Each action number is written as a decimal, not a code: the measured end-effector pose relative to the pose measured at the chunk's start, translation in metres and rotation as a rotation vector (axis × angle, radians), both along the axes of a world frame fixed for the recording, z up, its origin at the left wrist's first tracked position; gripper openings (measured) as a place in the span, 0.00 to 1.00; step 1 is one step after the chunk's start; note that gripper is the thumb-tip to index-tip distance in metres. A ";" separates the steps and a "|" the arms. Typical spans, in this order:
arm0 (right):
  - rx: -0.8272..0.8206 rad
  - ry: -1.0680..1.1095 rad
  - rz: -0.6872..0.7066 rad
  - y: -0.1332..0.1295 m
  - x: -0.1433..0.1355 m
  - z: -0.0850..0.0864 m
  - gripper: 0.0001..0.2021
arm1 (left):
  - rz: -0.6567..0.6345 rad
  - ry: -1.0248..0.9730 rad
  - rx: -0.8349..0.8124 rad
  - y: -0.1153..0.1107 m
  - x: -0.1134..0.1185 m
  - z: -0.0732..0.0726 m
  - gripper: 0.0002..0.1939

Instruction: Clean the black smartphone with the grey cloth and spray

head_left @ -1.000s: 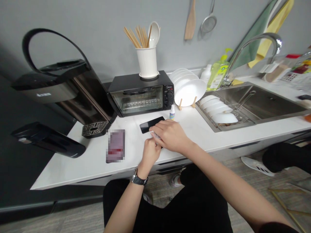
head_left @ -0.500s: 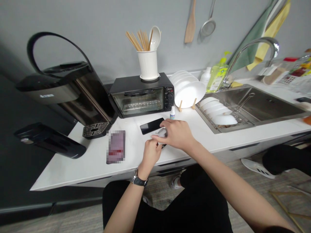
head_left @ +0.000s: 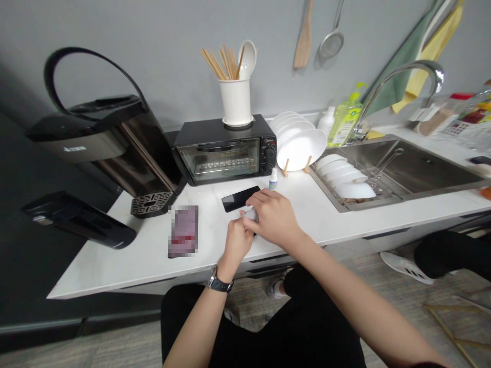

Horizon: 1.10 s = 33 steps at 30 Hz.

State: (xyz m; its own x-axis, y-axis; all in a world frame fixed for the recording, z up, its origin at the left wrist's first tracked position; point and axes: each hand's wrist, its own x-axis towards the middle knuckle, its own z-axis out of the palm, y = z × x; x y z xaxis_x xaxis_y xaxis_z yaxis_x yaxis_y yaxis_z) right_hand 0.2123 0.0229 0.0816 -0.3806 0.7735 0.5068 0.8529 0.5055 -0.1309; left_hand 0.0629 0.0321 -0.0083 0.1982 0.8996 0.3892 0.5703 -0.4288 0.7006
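Close together over the counter's front edge are my left hand [head_left: 238,237] and my right hand [head_left: 274,217]. My right hand's fingers are bent round a pale grey piece [head_left: 250,213] that looks like cloth. My left hand, wearing a black-strapped watch [head_left: 220,281], is closed just under it; what it grips is mostly hidden, with only a dark sliver showing below my right palm. Right behind the hands lies a black phone [head_left: 240,199] with its screen up. A small white bottle [head_left: 273,180] stands beyond my right hand. To the left lies a pixelated purple rectangular item [head_left: 184,232].
A toaster oven [head_left: 226,156] carries a white holder [head_left: 235,102] of chopsticks. A water dispenser [head_left: 126,148] and a dark cylinder-shaped bottle [head_left: 84,222] are at left. Plates [head_left: 301,148] in a rack and a sink [head_left: 406,174] with bowls [head_left: 345,179] are at right.
My right hand has shifted slightly left and down, drawing the pale grey piece closer to my left hand. Less of the dark thing beneath shows. My left hand is almost still.
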 end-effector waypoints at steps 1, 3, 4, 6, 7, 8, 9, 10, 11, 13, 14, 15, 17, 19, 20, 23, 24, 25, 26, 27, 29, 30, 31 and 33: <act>0.020 -0.032 0.081 -0.001 -0.002 0.000 0.10 | -0.007 0.001 -0.003 -0.001 0.000 0.001 0.11; 0.031 -0.076 0.218 0.000 -0.003 0.000 0.08 | -0.013 0.003 -0.009 -0.002 -0.002 0.002 0.12; 0.023 -0.071 0.226 0.000 -0.003 0.000 0.10 | -0.011 0.004 -0.012 -0.003 -0.002 0.002 0.13; -0.002 -0.010 0.112 0.002 -0.001 0.000 0.16 | -0.005 0.004 -0.014 -0.003 -0.002 0.003 0.14; -0.005 0.028 0.030 0.002 -0.001 -0.001 0.18 | -0.005 0.003 -0.015 -0.002 -0.002 0.003 0.14; 0.001 0.054 -0.029 0.002 -0.001 -0.002 0.19 | -0.007 0.002 -0.015 -0.002 -0.002 0.003 0.14; 0.019 0.063 -0.049 0.002 -0.002 -0.002 0.17 | -0.012 0.000 -0.015 0.000 -0.001 0.003 0.14; 0.042 0.054 -0.028 0.002 -0.004 -0.003 0.15 | -0.020 -0.001 -0.015 0.001 -0.002 0.003 0.14; 0.063 0.037 0.019 0.002 -0.006 -0.004 0.12 | -0.026 -0.002 -0.014 0.002 -0.002 0.003 0.13; 0.076 0.006 0.106 0.003 -0.007 -0.005 0.12 | -0.027 -0.003 -0.009 0.003 -0.004 0.003 0.13; 0.073 0.006 0.116 0.004 -0.007 -0.005 0.14 | -0.020 -0.003 -0.006 0.003 -0.005 0.003 0.12; 0.068 0.019 0.099 0.005 -0.006 -0.005 0.17 | -0.013 -0.004 -0.001 0.003 -0.004 0.003 0.12; 0.069 0.057 0.039 0.006 -0.006 -0.006 0.22 | -0.008 -0.007 0.009 0.002 -0.003 0.003 0.11; 0.087 0.064 0.051 0.006 -0.007 -0.007 0.22 | -0.014 -0.013 0.023 0.002 -0.001 0.003 0.09; 0.095 0.050 0.090 0.005 -0.008 -0.007 0.22 | -0.018 -0.016 0.028 0.001 0.000 0.003 0.09; 0.106 0.019 0.158 0.005 -0.008 -0.007 0.22 | -0.018 -0.013 0.027 0.000 -0.002 0.003 0.09; 0.108 0.032 0.132 0.005 -0.007 -0.007 0.23 | -0.018 -0.009 0.021 0.000 -0.003 0.003 0.09; 0.111 0.053 0.091 0.004 -0.007 -0.008 0.23 | -0.020 -0.006 0.016 -0.001 -0.004 0.003 0.09; 0.114 0.069 0.055 0.004 -0.008 -0.008 0.23 | -0.023 -0.004 0.014 -0.002 -0.004 0.002 0.09; 0.118 0.072 0.042 0.003 -0.009 -0.008 0.23 | -0.024 -0.003 0.017 -0.002 -0.003 0.002 0.08; 0.127 0.028 0.091 0.000 -0.013 -0.008 0.22 | -0.021 -0.004 0.031 -0.003 -0.002 0.001 0.06; 0.130 -0.002 0.125 -0.001 -0.015 -0.008 0.21 | -0.019 -0.003 0.037 -0.004 -0.002 0.001 0.06; 0.129 -0.026 0.148 -0.002 -0.016 -0.008 0.21 | -0.018 -0.001 0.040 -0.004 -0.001 0.000 0.06; 0.126 -0.021 0.124 -0.003 -0.016 -0.007 0.20 | -0.018 0.006 0.039 -0.004 -0.001 -0.001 0.08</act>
